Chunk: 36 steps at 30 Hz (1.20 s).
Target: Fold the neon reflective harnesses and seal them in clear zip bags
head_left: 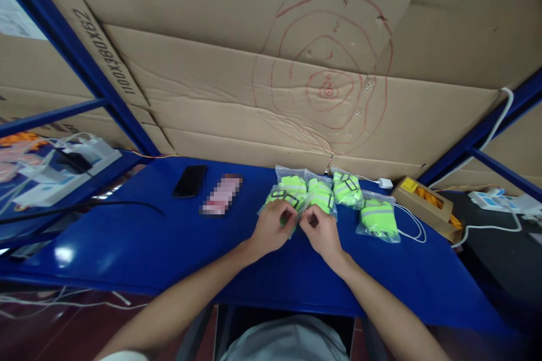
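Plastic bag, pinched by the left hand and right hand, is partly hidden

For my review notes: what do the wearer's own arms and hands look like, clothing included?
The left hand and right hand are ungloved, with no watch or bracelet visible. The forearms are bare. A pale sleeve edge shows at bottom left; no right sleeve is visible.
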Available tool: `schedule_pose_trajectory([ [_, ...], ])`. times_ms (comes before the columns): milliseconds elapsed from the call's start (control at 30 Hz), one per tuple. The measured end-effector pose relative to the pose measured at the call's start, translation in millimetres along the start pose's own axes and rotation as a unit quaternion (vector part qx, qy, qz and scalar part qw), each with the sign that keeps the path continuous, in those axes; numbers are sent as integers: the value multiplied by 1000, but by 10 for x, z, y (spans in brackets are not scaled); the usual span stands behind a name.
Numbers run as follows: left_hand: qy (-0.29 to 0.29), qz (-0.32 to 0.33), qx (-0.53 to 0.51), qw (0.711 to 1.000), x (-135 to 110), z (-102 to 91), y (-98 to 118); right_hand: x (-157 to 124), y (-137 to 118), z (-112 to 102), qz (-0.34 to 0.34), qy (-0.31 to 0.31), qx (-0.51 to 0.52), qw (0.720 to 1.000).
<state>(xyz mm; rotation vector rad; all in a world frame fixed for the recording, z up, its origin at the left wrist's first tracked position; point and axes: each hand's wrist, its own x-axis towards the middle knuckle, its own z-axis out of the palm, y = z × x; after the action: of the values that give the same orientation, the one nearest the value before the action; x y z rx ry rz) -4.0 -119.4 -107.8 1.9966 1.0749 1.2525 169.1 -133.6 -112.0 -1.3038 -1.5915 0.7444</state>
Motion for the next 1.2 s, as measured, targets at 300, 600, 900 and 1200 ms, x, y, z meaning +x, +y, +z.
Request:
schedule_pose_trajectory([
  [300,159,-85,-218,959,211,-373,-143,29,90,1,103,-68,179,976],
  [600,135,-172,-460,860,322,-390,-173,221,-77,-113,86,43,265,959],
  [900,95,-263,-377,883,277,-155,-431,1172,-421,-1175,-114,199,-189,955],
  [1200,72,-215,-196,954,198,9,-505,1455,-708,-1848,-142,327,-397,846],
])
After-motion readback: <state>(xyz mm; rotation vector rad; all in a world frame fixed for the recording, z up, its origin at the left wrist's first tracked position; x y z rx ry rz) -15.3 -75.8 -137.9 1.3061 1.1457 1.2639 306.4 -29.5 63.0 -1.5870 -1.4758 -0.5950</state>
